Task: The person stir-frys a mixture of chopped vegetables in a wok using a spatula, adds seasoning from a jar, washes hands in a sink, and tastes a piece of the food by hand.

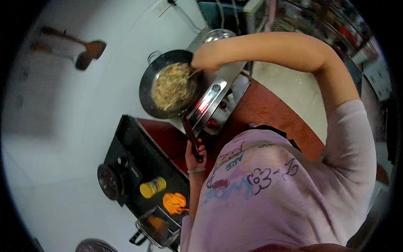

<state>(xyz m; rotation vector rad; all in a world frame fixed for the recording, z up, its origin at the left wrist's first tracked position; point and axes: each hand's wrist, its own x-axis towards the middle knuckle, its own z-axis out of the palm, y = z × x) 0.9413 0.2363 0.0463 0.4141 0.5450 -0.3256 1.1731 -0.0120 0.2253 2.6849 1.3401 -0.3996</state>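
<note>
A dark wok (pixel 148 91) sits on the stove, filled in the middle with a heap of shredded or noodle-like food (pixel 171 88). My left hand (pixel 195 152) grips its long dark handle (pixel 189 129) below the pan. Over the wok's upper right rim, my right hand (pixel 207 56) is closed on a thin utensil (pixel 193 74) whose tip reaches the food. Blur and the hand hide the utensil's exact kind. Red lights glow on the metal front panel (pixel 209 100) of the cooker beside the wok.
Behind my right hand stands a shiny metal bowl or lid (pixel 218 34). A black counter (pixel 132 141) at lower left carries a yellow container (pixel 153 187), an orange cloth-like item (pixel 174 203) and a handled pan (pixel 157 228). Brown ladles or spatulas (pixel 94 49) hang on the pale wall.
</note>
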